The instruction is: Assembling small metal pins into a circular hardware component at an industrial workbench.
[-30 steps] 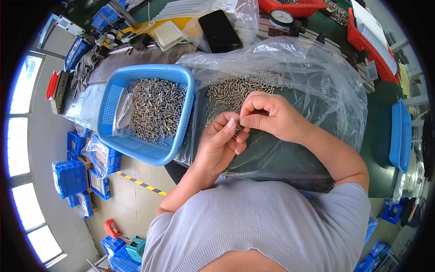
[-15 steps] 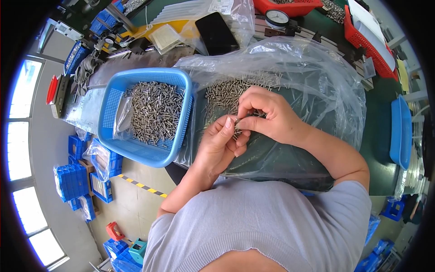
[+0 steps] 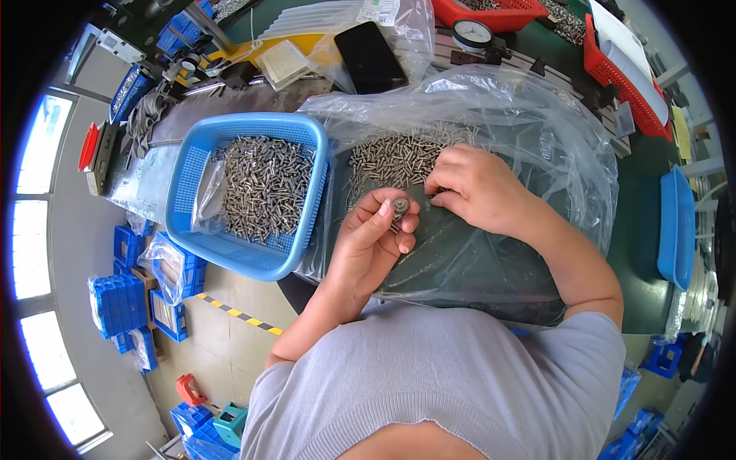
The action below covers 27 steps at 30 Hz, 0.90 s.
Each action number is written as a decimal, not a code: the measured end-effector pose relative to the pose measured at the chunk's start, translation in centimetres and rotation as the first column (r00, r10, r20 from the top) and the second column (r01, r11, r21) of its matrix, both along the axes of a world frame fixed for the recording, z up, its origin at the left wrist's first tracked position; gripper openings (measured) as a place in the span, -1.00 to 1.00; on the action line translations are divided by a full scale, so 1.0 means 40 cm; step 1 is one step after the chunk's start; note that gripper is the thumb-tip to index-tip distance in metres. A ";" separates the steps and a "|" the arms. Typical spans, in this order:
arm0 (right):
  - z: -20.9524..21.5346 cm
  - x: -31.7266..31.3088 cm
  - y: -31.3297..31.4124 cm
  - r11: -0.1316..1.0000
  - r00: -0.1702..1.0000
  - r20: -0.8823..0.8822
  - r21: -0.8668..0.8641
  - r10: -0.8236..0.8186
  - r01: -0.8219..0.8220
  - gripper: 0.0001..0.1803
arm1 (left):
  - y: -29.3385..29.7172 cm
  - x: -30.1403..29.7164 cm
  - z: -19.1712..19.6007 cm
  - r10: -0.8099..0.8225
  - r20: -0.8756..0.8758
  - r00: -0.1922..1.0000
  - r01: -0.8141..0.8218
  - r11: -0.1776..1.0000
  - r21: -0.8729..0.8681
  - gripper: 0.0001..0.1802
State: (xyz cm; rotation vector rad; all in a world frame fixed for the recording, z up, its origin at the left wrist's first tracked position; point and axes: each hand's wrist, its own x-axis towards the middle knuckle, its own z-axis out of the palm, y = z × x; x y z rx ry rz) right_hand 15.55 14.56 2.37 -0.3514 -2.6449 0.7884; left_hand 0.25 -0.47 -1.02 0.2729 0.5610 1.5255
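Seemingly for steadiness, a round grey metal part (image 3: 400, 205) is pinched by the left hand (image 3: 369, 236), the curled right hand's (image 3: 484, 192) contents being hidden.

Left side: a pale grey wall (image 3: 88, 253) is running alongside the floor, its windows (image 3: 32, 245) glowing white and admitting bright light. The floor (image 3: 218, 345) is showing a dull beige-grey, with a black-and-yellow stripe (image 3: 239, 313) crossing it at a slant. Blue crates (image 3: 119, 303) are standing stacked near the wall. A dark green bench (image 3: 645, 257) is extending rightward.
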 end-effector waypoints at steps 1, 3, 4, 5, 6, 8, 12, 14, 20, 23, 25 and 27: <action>-0.004 -0.003 -0.001 1.000 1.000 0.001 -0.001 0.000 0.000 -0.84 | -0.001 0.000 0.000 -0.001 0.005 1.000 0.001 1.000 0.002 -0.76; -0.011 -0.011 -0.004 0.991 0.999 0.007 0.125 -0.044 0.043 -0.82 | 0.000 -0.001 0.000 -0.001 0.011 1.000 0.001 1.000 0.002 -0.76; -0.014 -0.014 -0.006 0.991 0.999 0.008 0.125 -0.043 0.042 -0.82 | 0.001 -0.001 0.002 -0.004 0.017 1.000 0.004 1.000 0.001 -0.78; -0.017 -0.016 -0.009 0.991 0.999 0.009 0.122 -0.049 0.047 -0.83 | 0.001 -0.002 0.003 -0.008 0.024 1.000 0.008 1.000 0.000 -0.80; -0.019 -0.018 -0.011 0.992 0.999 0.011 0.118 -0.052 0.050 -0.83 | 0.002 -0.002 0.003 -0.006 0.024 1.000 0.006 1.000 -0.001 -0.80; -0.025 -0.024 -0.018 0.991 1.000 0.003 0.128 -0.029 0.028 -0.84 | 0.003 -0.003 0.003 -0.016 0.014 1.000 0.017 1.000 -0.005 -0.80; -0.036 -0.031 -0.022 0.988 1.000 -0.022 0.152 -0.019 0.022 -0.85 | 0.003 -0.001 0.005 -0.016 0.020 1.000 0.016 1.000 -0.001 -0.80; -0.034 -0.031 -0.025 0.989 0.999 -0.023 0.146 -0.024 0.027 -0.85 | 0.002 -0.001 0.006 -0.010 0.019 1.000 0.010 1.000 0.001 -0.80; 0.017 -0.030 -0.027 0.984 0.998 -0.033 -0.169 -0.056 0.050 -0.89 | 0.000 -0.002 0.003 0.000 0.012 1.000 0.000 1.000 0.001 -0.80; 0.033 -0.021 -0.028 0.825 0.998 0.016 -0.562 -0.069 0.066 -0.92 | 0.002 -0.001 0.005 -0.022 0.002 1.000 0.022 1.000 0.002 -0.79; 0.036 -0.020 -0.030 0.715 0.998 0.025 -0.697 -0.055 0.057 -0.92 | 0.000 0.000 0.006 -0.017 0.000 1.000 0.017 1.000 -0.011 -0.79; 0.039 -0.020 -0.033 0.647 0.999 0.035 -0.761 -0.024 0.042 -0.92 | 0.000 0.001 0.008 -0.012 -0.001 1.000 0.012 1.000 -0.025 -0.79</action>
